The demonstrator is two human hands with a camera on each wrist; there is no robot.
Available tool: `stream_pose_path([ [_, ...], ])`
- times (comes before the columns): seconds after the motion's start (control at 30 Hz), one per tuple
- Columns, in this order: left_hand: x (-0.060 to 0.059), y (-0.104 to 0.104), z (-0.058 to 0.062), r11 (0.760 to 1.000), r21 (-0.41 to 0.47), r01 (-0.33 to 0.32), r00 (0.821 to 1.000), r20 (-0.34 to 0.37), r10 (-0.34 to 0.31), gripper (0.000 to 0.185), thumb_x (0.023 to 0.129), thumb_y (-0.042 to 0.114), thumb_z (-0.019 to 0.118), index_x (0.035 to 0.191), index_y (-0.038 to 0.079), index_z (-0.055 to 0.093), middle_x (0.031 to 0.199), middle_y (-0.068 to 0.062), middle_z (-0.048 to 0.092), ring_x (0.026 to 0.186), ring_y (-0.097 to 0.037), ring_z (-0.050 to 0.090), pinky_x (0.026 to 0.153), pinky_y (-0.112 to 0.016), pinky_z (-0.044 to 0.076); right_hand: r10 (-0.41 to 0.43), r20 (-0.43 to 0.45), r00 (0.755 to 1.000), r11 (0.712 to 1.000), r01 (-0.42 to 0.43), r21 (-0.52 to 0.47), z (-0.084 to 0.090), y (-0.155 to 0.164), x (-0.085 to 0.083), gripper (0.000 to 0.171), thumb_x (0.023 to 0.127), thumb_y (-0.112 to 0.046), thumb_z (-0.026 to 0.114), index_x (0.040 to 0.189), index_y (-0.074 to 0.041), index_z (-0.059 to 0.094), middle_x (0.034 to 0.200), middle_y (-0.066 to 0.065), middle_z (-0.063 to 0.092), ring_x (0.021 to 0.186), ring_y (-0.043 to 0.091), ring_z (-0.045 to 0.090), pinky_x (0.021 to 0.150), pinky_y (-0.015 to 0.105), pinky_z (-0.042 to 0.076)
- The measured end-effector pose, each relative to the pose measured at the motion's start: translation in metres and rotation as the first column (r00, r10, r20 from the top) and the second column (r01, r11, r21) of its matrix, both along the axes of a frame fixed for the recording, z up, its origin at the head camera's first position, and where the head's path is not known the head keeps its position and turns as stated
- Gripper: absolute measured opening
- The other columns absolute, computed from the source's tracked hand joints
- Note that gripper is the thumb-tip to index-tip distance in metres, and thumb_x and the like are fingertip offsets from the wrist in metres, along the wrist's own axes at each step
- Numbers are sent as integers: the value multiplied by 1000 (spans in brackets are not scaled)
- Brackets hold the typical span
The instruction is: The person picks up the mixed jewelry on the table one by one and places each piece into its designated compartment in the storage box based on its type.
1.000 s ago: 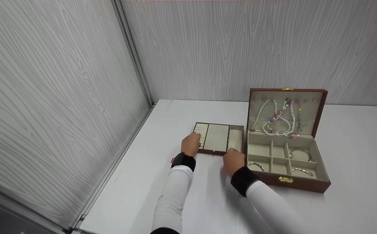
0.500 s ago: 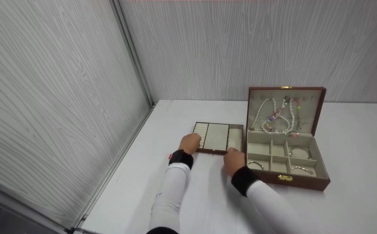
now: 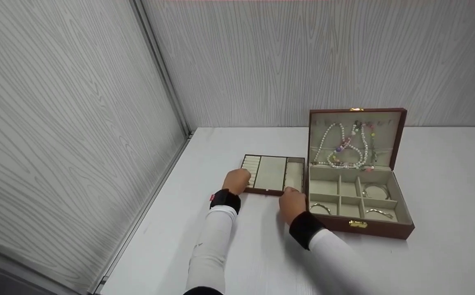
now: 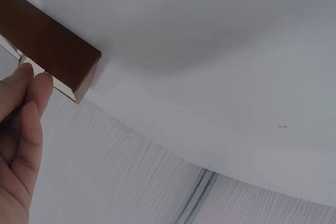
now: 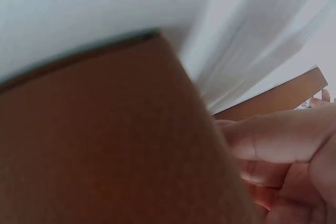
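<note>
A shallow brown tray [image 3: 273, 174] with beige lining, split into three sections, lies on the white table [image 3: 262, 254]. My left hand [image 3: 237, 180] holds its near left corner. In the left wrist view my fingertips [image 4: 29, 85] sit on the rim of that tray corner [image 4: 52, 45]. My right hand [image 3: 292, 201] grips the near right corner, where its curled fingers [image 5: 278, 148] lie against the blurred brown tray wall [image 5: 105, 145]. Just right of the tray stands an open brown jewelry box [image 3: 360, 229].
Pearl and bead necklaces [image 3: 344, 149] hang inside the upright box lid [image 3: 356, 119]. Bracelets [image 3: 374, 190] lie in the box's compartments. Grey wood-grain walls [image 3: 77, 123] close the table's left and far sides, meeting at a corner behind the tray.
Both hands stay at the tray's near corners and the tray has not visibly moved. The head view has drifted a little.
</note>
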State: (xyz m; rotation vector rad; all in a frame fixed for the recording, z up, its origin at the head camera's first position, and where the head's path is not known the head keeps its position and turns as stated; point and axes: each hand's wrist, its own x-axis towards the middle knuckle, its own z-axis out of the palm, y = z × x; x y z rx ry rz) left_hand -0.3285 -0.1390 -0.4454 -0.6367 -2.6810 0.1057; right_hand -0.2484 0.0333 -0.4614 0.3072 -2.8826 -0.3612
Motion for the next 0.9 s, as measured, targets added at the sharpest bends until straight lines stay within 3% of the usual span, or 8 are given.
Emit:
stream_pose_path([
  [0.2,1,0,-2,998,-64,-15,1000,-7,14,17,78,4,59,64,8,68,69,-6,68,64,-23,66,58,-36,52,-12,35,999,999,13,-43,3,2,0,22,85,-9,56,93,7,68,97,23,59,72,27,63,59,38,54],
  [0.3,3,-2,-2,997,-32,-68,994,79,71,19,79,6,59,63,9,69,70,-6,69,68,-24,66,63,-39,51,-24,25,999,993,27,-115,1,3,0,26,85,-9,55,98,10,65,103,25,59,78,28,63,60,37,55],
  [0.43,4,-1,-2,977,122,-175,964,222,145,21,81,9,57,62,7,67,72,-9,70,72,-26,67,65,-42,52,-42,5,999,980,43,-192,-3,4,3,30,87,-10,52,108,10,57,98,25,62,77,29,64,59,36,54],
  [0.57,6,-2,-3,921,206,-331,908,333,253,19,78,15,56,63,7,65,75,-10,70,71,-25,66,61,-41,52,-1,25,1000,974,7,-226,-3,4,8,20,86,-11,54,102,2,56,83,18,63,70,27,63,57,37,53],
  [0.7,9,-9,0,826,251,-504,826,420,376,14,79,12,56,77,5,68,86,-11,71,78,-23,67,64,-40,53,48,-18,999,959,-51,-280,3,1,13,8,82,-5,58,87,1,58,78,18,60,62,26,61,53,37,52],
  [0.8,11,-15,5,763,267,-589,770,473,429,18,85,7,52,90,3,69,96,-13,70,88,-25,67,71,-41,54,24,-86,996,964,-46,-263,9,-2,13,5,82,-1,57,81,3,60,78,18,60,60,24,61,50,35,53],
  [0.9,13,-18,9,749,246,-615,738,516,435,22,88,5,48,95,2,68,101,-14,69,93,-25,67,74,-42,54,-39,-23,999,952,30,-305,14,-5,11,12,84,-1,55,75,3,63,74,16,64,61,22,64,49,34,53],
])
